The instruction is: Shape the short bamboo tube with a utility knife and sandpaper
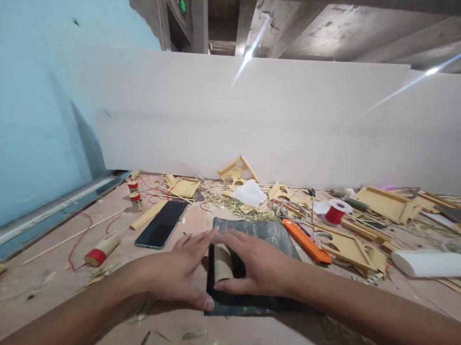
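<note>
A short tan tube (223, 265) lies on a dark sheet (260, 302) at the front middle of the table. My right hand (253, 262) curves round the tube from the right, its thumb at the near end and its fingers at the far end. My left hand (185, 270) is spread at the sheet's left edge, thumb on the near corner and fingertips close to my right fingers, with nothing held in it. Part of the sheet is hidden under my right hand and forearm.
Left of the hands lie a black phone (161, 224) and a bamboo piece with a red band (102, 250). An orange cutter (307, 242), a red thread spool (338, 212), wooden frames (346, 245) and a white roll (434, 264) are to the right. Green shavings litter the table (187, 318).
</note>
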The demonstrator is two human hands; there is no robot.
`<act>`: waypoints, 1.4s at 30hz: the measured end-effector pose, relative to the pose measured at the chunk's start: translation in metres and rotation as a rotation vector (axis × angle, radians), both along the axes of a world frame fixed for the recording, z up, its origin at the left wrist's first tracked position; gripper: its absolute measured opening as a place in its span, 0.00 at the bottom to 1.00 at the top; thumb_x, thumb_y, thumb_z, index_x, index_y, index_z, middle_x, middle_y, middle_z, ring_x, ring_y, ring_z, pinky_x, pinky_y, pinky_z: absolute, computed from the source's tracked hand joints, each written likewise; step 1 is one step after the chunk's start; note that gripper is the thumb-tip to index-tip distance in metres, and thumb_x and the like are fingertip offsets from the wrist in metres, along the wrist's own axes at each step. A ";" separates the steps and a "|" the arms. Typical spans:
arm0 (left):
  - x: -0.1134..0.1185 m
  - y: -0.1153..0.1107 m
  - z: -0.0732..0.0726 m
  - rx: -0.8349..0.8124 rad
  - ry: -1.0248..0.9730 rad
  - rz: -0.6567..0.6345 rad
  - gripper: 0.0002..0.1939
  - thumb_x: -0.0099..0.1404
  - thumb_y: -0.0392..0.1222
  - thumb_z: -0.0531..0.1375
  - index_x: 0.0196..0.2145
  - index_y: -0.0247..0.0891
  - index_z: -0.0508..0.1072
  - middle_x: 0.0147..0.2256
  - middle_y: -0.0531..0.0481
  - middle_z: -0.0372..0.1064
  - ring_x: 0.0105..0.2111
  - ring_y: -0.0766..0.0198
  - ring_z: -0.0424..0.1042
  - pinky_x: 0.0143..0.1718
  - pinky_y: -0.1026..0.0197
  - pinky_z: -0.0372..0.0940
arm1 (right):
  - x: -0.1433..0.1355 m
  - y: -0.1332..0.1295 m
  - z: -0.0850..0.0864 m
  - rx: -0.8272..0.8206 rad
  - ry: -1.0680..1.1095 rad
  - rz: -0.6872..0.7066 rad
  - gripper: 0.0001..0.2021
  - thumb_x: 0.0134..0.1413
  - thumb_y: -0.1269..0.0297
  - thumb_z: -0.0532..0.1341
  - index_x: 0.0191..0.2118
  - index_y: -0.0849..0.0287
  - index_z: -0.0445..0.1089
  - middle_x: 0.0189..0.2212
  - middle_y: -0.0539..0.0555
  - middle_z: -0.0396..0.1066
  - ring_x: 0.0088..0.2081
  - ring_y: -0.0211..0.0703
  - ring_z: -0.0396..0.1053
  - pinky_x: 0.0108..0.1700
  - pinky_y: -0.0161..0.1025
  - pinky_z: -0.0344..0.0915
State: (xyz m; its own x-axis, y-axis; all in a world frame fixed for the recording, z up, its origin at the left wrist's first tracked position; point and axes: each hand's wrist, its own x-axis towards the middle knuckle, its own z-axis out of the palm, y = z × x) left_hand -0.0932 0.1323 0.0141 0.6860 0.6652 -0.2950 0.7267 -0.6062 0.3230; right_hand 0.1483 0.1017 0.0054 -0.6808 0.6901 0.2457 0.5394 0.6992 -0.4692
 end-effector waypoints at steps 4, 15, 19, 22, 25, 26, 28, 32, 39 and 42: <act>0.001 0.001 0.004 -0.105 0.071 0.075 0.74 0.54 0.69 0.69 0.76 0.34 0.26 0.75 0.33 0.20 0.73 0.36 0.21 0.71 0.34 0.36 | -0.007 0.001 -0.016 -0.004 0.004 -0.018 0.31 0.53 0.51 0.72 0.59 0.58 0.68 0.61 0.65 0.69 0.60 0.60 0.68 0.61 0.53 0.65; 0.002 0.001 0.006 -0.106 0.123 0.038 0.72 0.56 0.72 0.66 0.76 0.31 0.28 0.74 0.31 0.19 0.73 0.38 0.19 0.71 0.35 0.34 | 0.010 0.014 -0.011 -0.033 0.015 0.080 0.27 0.53 0.53 0.73 0.54 0.60 0.71 0.62 0.66 0.66 0.61 0.58 0.67 0.61 0.49 0.67; 0.001 0.000 0.006 -0.082 0.097 0.020 0.71 0.55 0.72 0.67 0.76 0.33 0.30 0.74 0.30 0.22 0.73 0.35 0.22 0.71 0.32 0.36 | 0.013 0.013 -0.010 -0.023 -0.007 -0.018 0.24 0.54 0.54 0.73 0.52 0.59 0.71 0.59 0.65 0.69 0.58 0.57 0.70 0.59 0.50 0.68; 0.002 0.000 0.007 -0.065 0.100 0.007 0.70 0.56 0.71 0.67 0.76 0.33 0.31 0.74 0.30 0.23 0.73 0.36 0.23 0.71 0.34 0.34 | 0.013 0.015 -0.008 -0.010 -0.033 -0.057 0.24 0.54 0.55 0.73 0.52 0.58 0.71 0.59 0.64 0.68 0.57 0.57 0.70 0.59 0.50 0.68; 0.004 -0.001 0.009 -0.081 0.139 -0.001 0.70 0.57 0.69 0.67 0.76 0.30 0.30 0.74 0.30 0.22 0.73 0.39 0.23 0.72 0.37 0.32 | 0.013 0.019 -0.008 -0.010 -0.033 -0.005 0.26 0.49 0.53 0.75 0.51 0.56 0.72 0.58 0.61 0.69 0.56 0.56 0.70 0.58 0.48 0.68; 0.004 -0.001 0.010 -0.084 0.148 0.005 0.70 0.57 0.70 0.66 0.76 0.30 0.29 0.74 0.31 0.21 0.73 0.39 0.22 0.72 0.37 0.32 | 0.012 0.021 -0.008 0.001 -0.025 -0.068 0.22 0.52 0.55 0.74 0.49 0.57 0.72 0.55 0.61 0.71 0.54 0.56 0.71 0.56 0.49 0.69; 0.005 -0.001 0.011 -0.087 0.157 0.009 0.70 0.58 0.71 0.65 0.76 0.29 0.28 0.74 0.32 0.19 0.73 0.39 0.19 0.72 0.37 0.31 | 0.010 0.023 -0.009 0.020 -0.008 -0.190 0.15 0.57 0.58 0.70 0.46 0.58 0.72 0.50 0.61 0.72 0.50 0.55 0.72 0.53 0.50 0.70; 0.005 0.000 0.010 -0.086 0.153 -0.032 0.69 0.59 0.70 0.65 0.75 0.28 0.28 0.74 0.33 0.21 0.74 0.43 0.21 0.72 0.39 0.28 | 0.001 0.021 -0.013 0.002 0.031 -0.012 0.23 0.51 0.57 0.74 0.51 0.56 0.71 0.58 0.60 0.69 0.56 0.56 0.69 0.57 0.47 0.67; 0.003 0.002 0.004 -0.092 0.097 -0.027 0.69 0.58 0.70 0.66 0.76 0.31 0.30 0.74 0.31 0.21 0.73 0.39 0.21 0.71 0.34 0.30 | -0.001 0.023 -0.016 0.046 0.033 -0.153 0.18 0.54 0.57 0.73 0.47 0.57 0.71 0.51 0.59 0.71 0.51 0.53 0.71 0.53 0.46 0.69; 0.004 0.002 0.005 -0.088 0.130 -0.016 0.70 0.58 0.70 0.66 0.76 0.29 0.28 0.74 0.30 0.19 0.73 0.41 0.20 0.72 0.36 0.29 | 0.003 0.024 -0.015 0.051 -0.013 -0.224 0.16 0.56 0.57 0.71 0.45 0.57 0.71 0.50 0.59 0.72 0.48 0.53 0.72 0.51 0.46 0.70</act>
